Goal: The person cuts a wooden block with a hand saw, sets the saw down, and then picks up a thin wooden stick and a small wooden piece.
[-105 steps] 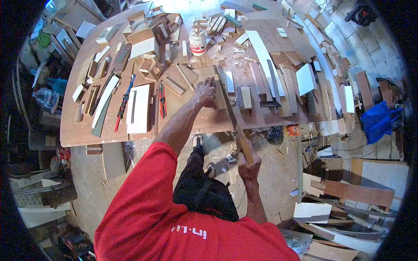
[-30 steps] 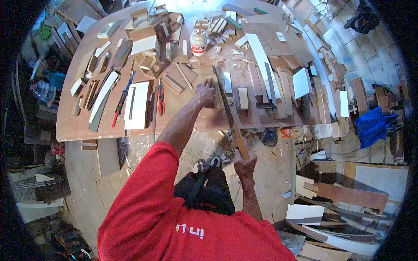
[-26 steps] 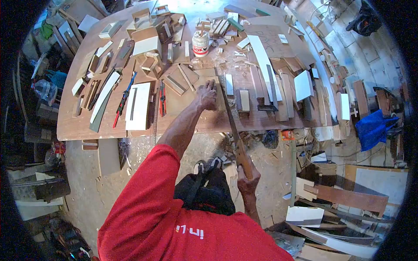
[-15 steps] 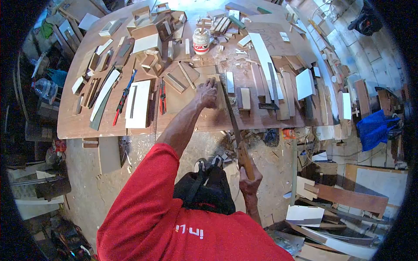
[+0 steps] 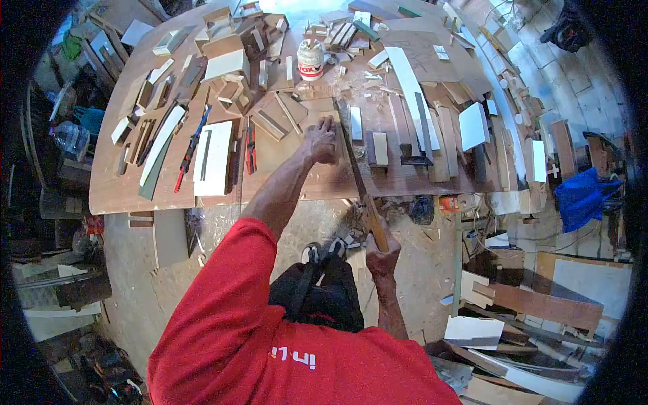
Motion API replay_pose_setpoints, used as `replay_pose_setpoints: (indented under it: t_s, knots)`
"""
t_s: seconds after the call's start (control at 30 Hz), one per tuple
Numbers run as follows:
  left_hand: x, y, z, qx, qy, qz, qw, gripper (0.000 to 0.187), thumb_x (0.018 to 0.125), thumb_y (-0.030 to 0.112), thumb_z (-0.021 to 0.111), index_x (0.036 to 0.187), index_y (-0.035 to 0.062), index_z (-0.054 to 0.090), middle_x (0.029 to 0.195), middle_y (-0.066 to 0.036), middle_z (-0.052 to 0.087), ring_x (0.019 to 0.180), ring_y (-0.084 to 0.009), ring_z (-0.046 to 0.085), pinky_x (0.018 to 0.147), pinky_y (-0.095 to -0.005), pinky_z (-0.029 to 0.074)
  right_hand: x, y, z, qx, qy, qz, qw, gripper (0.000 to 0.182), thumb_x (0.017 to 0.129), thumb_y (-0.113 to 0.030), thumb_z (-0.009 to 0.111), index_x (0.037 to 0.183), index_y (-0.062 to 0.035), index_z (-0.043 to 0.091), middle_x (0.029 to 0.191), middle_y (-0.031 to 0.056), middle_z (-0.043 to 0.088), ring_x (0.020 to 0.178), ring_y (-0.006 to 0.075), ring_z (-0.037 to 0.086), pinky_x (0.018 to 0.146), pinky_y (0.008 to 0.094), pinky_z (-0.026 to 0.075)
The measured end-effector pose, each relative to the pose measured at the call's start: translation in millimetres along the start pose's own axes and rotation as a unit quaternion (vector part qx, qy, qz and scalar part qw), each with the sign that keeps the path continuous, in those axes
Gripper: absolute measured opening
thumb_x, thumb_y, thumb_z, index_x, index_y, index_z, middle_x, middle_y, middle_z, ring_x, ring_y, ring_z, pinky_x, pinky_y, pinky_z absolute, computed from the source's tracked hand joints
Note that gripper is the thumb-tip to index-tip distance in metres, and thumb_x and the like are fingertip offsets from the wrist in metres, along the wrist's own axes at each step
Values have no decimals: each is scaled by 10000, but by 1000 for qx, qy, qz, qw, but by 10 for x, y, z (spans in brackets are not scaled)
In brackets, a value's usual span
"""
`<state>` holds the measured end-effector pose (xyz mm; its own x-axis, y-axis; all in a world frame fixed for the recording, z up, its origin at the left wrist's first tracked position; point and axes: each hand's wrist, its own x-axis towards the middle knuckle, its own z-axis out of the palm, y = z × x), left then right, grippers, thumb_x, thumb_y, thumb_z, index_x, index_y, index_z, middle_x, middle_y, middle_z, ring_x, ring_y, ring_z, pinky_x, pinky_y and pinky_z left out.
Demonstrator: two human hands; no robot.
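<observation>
Handsaw (image 5: 358,179) at front middle of workbench (image 5: 135,199), blade running away from body, along right side of brown panel (image 5: 283,152). Toothed edge too fine to make out; can't tell how deep into any cut. Wooden handle (image 5: 376,226) out past bench front edge, over floor.

Right hand (image 5: 382,260) on handle, fingers wrapped around and clamped on it. Left hand (image 5: 320,143) palm down on brown panel, just left of blade, fingers pointing forward, slightly apart, gripping nothing visible. Exact contact under palm hidden.

Just left of left hand: thin stick (image 5: 287,113) and bar (image 5: 271,125), both lying at a slant. Further left: red-handled tool (image 5: 251,148), then white board (image 5: 217,162) with dark strip on top, then long red, black and blue tool (image 5: 192,148).

Right of blade: small white piece (image 5: 356,124), then pale block (image 5: 381,150) near bench front. Beyond those, long white strip (image 5: 399,74) among brown lengths.

Far side of panel: white tub (image 5: 310,62) with red label, upright, stick in top. Behind tub, heap of wood offcuts (image 5: 344,35). Far left of tub, open wooden boxes (image 5: 226,64).

Off bench, far right: blue bag (image 5: 584,199). Below bench front: shoes (image 5: 310,254) on littered floor (image 5: 229,243).
</observation>
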<state>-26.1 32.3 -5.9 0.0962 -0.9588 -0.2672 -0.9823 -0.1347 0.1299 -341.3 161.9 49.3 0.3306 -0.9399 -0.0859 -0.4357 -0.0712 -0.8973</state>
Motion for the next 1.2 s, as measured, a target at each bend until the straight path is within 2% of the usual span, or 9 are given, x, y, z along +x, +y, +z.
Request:
replay_pose_setpoints:
  t_s: [0.23, 0.33, 0.47, 0.77, 0.87, 0.97, 1.0, 1.1, 1.2]
  knots:
    - [-47, 36, 38, 0, 65, -7, 998, 942, 552, 445, 831, 1298, -17, 489, 1471, -189, 301, 1368, -347, 297, 1010, -477, 420, -122, -48, -88, -15, 45, -31, 998, 369, 803, -10, 578, 1168, 37, 599, 957, 127, 671, 880, 191, 643, 777, 312, 496]
    - [-43, 22, -56, 29, 0, 28, 999, 923, 545, 444, 837, 1279, -10, 513, 1475, -189, 298, 1379, -350, 275, 995, -494, 438, 101, 58, -3, -63, -44, 99, 992, 386, 812, -33, 595, 1188, 55, 587, 1025, 153, 681, 944, 181, 651, 826, 311, 504]
    - [-7, 21, 13, -12, 22, 1, 1000, 933, 547, 438, 839, 1294, -7, 500, 1483, -187, 282, 1379, -354, 266, 998, -507, 435, -251, -118, -156, -10, 26, 10, 1000, 371, 815, -20, 588, 1178, 58, 591, 1008, 151, 685, 927, 205, 660, 799, 319, 512]
    - [-60, 44, -69, -16, 12, 8, 1000, 923, 571, 423, 836, 1318, 15, 479, 1483, -192, 259, 1368, -369, 253, 952, -556, 461, -90, 47, -116, -45, -21, -38, 998, 393, 813, -23, 589, 1202, 35, 583, 970, 160, 679, 875, 213, 659, 761, 321, 507]
    - [37, -27, 108, 6, 30, 23, 999, 908, 575, 431, 831, 1301, 7, 487, 1447, -181, 300, 1355, -367, 258, 916, -561, 485, -147, 57, -167, -47, 57, -95, 993, 340, 812, -47, 589, 1145, 24, 607, 900, 134, 674, 815, 197, 647, 721, 339, 503]
    - [87, -58, 264, -15, 100, 11, 995, 894, 570, 422, 833, 1287, 6, 498, 1411, -177, 323, 1335, -358, 277, 898, -551, 500, 215, -150, -37, -19, -13, 47, 999, 322, 814, -62, 586, 1123, 21, 617, 929, 141, 683, 847, 205, 658, 734, 344, 504]
    - [73, -48, 240, -13, 100, 10, 995, 894, 570, 422, 833, 1287, 6, 498, 1411, -177, 323, 1335, -358, 277, 898, -551, 500, 187, 182, -53, -180, -65, -43, 981, 321, 820, -63, 578, 1128, 21, 614, 949, 149, 686, 874, 217, 662, 751, 345, 504]
    - [68, -27, 155, 15, 70, 24, 997, 912, 549, 391, 849, 1293, 7, 487, 1397, -174, 321, 1320, -360, 297, 893, -554, 502, -56, -261, -163, -28, -4, -10, 1000, 330, 828, -64, 572, 1143, 29, 604, 925, 152, 684, 848, 218, 663, 733, 348, 506]
    - [23, -38, 173, -39, 53, 19, 998, 911, 565, 392, 837, 1306, 7, 472, 1384, -179, 335, 1315, -359, 303, 900, -569, 498, -46, -156, -136, -27, 39, -46, 998, 356, 825, -58, 573, 1166, 42, 588, 890, 157, 679, 806, 212, 667, 714, 346, 508]
